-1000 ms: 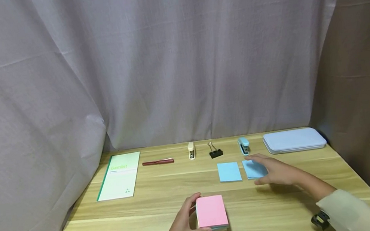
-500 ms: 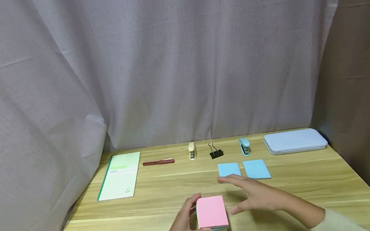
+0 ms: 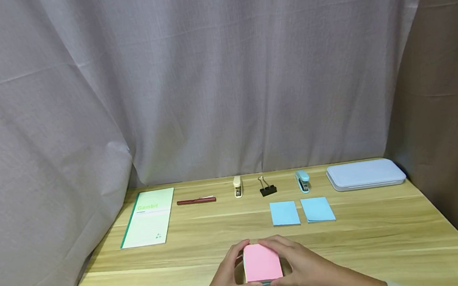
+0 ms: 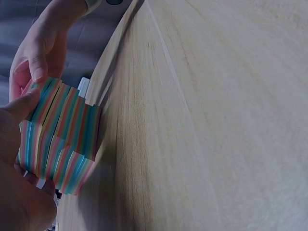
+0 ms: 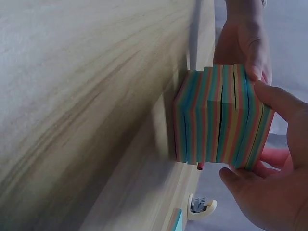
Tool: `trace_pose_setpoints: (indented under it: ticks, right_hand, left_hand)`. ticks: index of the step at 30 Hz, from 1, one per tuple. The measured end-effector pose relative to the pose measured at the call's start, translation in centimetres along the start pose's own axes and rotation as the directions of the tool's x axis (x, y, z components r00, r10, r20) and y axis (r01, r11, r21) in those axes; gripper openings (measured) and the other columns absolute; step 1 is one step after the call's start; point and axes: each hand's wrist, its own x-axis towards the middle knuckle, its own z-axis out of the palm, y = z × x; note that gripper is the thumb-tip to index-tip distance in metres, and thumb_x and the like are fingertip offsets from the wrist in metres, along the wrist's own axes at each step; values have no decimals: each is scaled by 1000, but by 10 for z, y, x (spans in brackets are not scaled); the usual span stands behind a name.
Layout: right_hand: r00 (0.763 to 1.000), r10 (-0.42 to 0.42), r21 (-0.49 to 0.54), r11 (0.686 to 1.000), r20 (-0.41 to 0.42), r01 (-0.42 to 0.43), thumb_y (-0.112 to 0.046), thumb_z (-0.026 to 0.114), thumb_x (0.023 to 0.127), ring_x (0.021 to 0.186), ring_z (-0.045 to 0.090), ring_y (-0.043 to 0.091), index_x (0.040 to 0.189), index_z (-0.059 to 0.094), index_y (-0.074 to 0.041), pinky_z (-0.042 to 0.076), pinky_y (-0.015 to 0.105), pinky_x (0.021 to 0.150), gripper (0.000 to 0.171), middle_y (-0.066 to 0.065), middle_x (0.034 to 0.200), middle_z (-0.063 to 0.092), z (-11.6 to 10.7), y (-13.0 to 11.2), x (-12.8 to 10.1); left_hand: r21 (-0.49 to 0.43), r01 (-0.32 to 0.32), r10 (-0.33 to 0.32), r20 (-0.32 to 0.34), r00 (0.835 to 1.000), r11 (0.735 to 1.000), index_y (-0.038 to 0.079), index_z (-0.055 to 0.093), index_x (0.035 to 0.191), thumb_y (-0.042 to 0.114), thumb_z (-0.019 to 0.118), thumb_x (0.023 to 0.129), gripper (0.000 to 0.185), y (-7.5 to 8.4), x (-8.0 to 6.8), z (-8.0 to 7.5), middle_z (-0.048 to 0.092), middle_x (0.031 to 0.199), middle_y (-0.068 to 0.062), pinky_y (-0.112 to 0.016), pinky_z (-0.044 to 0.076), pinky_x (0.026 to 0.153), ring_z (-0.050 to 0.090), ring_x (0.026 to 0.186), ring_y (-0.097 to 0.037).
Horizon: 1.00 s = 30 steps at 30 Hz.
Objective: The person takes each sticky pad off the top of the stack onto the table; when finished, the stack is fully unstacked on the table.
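Both hands hold the note pad (image 3: pixel 261 262), a thick block with a pink top sheet and striped, many-coloured edges, which sits on the table (image 3: pixel 365 240) near its front edge. The left hand (image 3: pixel 226 278) grips the pad's left side, thumb at the near corner and fingers curled round the far corner. The right hand (image 3: pixel 304 265) grips the right side in the same way, its fingers wrapped over the far top edge and its thumb at the near edge. In the wrist views the pad's layers are slightly stepped, with a gap showing between some sheets. Behind the pad, well apart from it, two blue notes (image 3: pixel 302 211) lie side by side. Along the back of the table, left to right, lie a green notebook (image 3: pixel 149 217), a red pen (image 3: pixel 196 201), a cream stapler (image 3: pixel 237 186), a black binder clip (image 3: pixel 266 187), a blue stapler (image 3: pixel 302 181) and a pale case (image 3: pixel 365 174).
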Motion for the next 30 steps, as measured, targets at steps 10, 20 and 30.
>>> trace_pose_setpoints:
  ticks: [10,20,30]
  right_hand:
    - [1000,7,56,998,-11,-6,-48,82,85,130,55,18,153,49,-14,51,44,106,83,-8,147,54,-4,2,-1]
    - [999,34,157,987,-6,-32,-37,84,87,132,51,18,154,45,-23,49,34,106,79,1,151,49,-33,20,-13]
    - [993,106,282,955,-44,-89,-19,83,88,140,43,42,157,39,-16,39,14,105,82,19,158,38,-80,78,-36]
  left_hand:
    - [29,-3,3,1,1000,1000,3,31,157,27,83,89,89,-1,1,0,48,149,-5,-53,39,117,46,140,-30]
    - [65,28,-28,-15,1000,997,4,34,156,29,85,86,91,1,1,0,48,149,-9,-52,40,116,46,140,-34]
    - [63,43,-42,-8,999,997,4,32,157,30,85,86,92,4,-1,1,47,149,-8,-56,39,116,45,141,-37]
